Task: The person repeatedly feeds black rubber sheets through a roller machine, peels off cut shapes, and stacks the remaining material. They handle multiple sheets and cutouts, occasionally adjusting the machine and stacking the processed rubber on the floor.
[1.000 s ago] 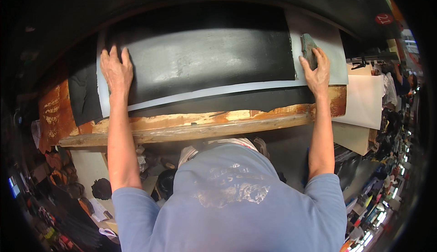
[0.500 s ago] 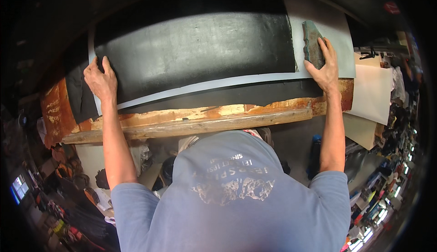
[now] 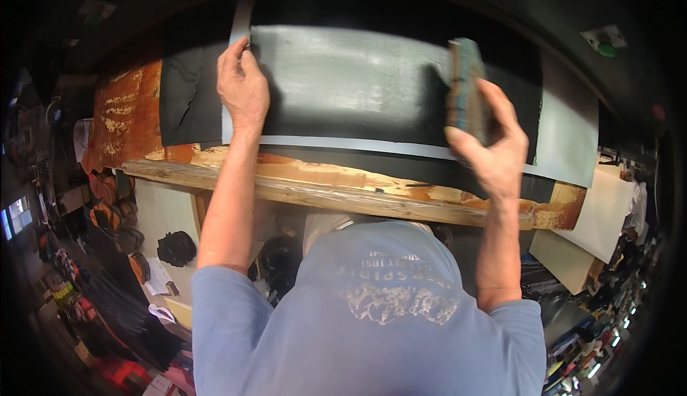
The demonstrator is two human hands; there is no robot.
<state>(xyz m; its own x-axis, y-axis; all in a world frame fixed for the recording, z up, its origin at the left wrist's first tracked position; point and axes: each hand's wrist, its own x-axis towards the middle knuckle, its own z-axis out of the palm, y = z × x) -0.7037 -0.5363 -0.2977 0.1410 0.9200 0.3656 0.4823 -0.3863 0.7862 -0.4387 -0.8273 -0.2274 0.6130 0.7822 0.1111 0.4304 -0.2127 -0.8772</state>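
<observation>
My right hand (image 3: 494,142) grips a thick block (image 3: 465,88) with a bluish-green side and a brownish face, fingers and thumb on either side. The block is tilted up on edge over the right part of a glossy black sheet (image 3: 343,81), casting a shadow on it. At the sheet's left edge is my left hand (image 3: 243,92), its fingers drawn together; what they pinch, if anything, is hidden. Beneath the black sheet lies a larger pale grey sheet (image 3: 569,124), showing as a strip along the left and near edges and wider at the right.
Under the sheets, another dark sheet (image 3: 189,103) covers part of a worn brown worktable (image 3: 129,113). A wooden beam (image 3: 322,192) runs along its near edge. Pale boards (image 3: 601,203) stand at the right. Cluttered goods fill the floor on both sides.
My right hand has lifted the block off the pale sheet and carried it left over the black sheet. My left hand's fingers have come together. The whole view has shifted.
</observation>
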